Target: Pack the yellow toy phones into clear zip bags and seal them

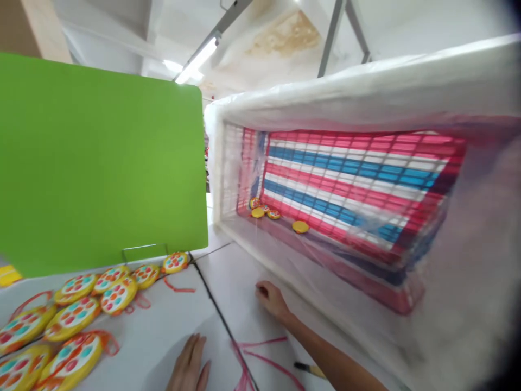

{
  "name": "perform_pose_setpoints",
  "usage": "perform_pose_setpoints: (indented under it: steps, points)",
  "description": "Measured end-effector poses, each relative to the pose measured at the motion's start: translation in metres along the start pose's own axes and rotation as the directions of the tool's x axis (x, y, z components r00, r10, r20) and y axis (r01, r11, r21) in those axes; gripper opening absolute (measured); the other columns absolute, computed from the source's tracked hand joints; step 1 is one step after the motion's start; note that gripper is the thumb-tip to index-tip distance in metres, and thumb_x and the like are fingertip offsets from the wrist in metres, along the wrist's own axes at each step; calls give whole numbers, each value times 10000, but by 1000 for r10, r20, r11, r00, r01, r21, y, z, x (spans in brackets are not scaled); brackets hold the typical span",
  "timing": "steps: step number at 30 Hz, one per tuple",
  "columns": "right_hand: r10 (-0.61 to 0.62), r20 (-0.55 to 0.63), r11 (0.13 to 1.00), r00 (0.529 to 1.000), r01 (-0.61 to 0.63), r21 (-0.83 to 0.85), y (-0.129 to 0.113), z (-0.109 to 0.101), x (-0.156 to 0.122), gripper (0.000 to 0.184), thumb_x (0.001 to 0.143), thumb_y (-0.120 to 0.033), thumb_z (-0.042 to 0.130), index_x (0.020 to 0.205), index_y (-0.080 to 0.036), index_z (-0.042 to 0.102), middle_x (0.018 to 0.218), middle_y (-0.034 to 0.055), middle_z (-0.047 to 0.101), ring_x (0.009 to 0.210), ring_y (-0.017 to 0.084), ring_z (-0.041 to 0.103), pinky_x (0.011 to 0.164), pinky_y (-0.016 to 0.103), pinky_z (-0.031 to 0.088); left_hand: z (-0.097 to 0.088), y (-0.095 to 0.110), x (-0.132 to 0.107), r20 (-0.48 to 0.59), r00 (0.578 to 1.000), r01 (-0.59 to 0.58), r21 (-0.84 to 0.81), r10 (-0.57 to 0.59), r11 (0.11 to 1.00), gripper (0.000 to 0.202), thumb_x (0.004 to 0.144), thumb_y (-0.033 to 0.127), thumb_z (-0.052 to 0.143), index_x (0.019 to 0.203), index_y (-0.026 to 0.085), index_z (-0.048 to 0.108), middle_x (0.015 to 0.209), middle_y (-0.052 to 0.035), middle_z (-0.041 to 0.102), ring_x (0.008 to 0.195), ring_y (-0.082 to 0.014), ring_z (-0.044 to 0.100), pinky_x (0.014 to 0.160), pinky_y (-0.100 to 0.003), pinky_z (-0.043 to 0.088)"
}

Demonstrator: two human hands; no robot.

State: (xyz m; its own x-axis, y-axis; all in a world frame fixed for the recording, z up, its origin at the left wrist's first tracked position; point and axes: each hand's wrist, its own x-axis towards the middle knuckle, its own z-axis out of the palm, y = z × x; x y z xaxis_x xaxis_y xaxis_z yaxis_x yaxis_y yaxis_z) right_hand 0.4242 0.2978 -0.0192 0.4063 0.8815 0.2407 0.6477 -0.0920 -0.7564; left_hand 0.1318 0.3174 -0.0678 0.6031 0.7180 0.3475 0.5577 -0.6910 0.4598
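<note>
My left hand [189,365] lies flat on the white tabletop, fingers stretched out and nothing in it. My right hand [272,300] rests on the table beside the crate, its fingers curled shut; nothing shows in it. To the left of my left hand lie several round yellow pieces [73,316] with white faces, coloured dots and orange cords. Pink ribbon strands [264,353] spread over the table between my hands. A thin tool with a dark end [303,367] lies partly under my right forearm.
A large white plastic-wrapped crate [280,288] lies tipped toward me, lined with striped red, white and blue sheeting [345,174]. Several yellow pieces [300,227] sit inside it. A green board [101,168] stands at the left. A dark seam [215,307] crosses the tabletop.
</note>
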Motion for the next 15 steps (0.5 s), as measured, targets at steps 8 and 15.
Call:
perform_pose_setpoints:
  steps: [8,15]
  points:
    - [14,-97,994,995,-3,111,18,7,-2,158,720,-165,486,783,-171,630,765,47,653,708,175,601,673,283,475,69,46,123,42,997,-68,182,61,981,443,857,275,354,1252,111,470,1309,-149,485,1239,-258,404,978,-418,391]
    - [46,-128,991,991,-29,130,31,-30,31,175,744,-230,477,726,-163,638,548,-5,605,480,125,558,497,224,452,93,61,154,197,979,-114,312,53,943,479,862,331,339,1320,202,394,1409,-165,336,1305,-323,267,984,-533,287]
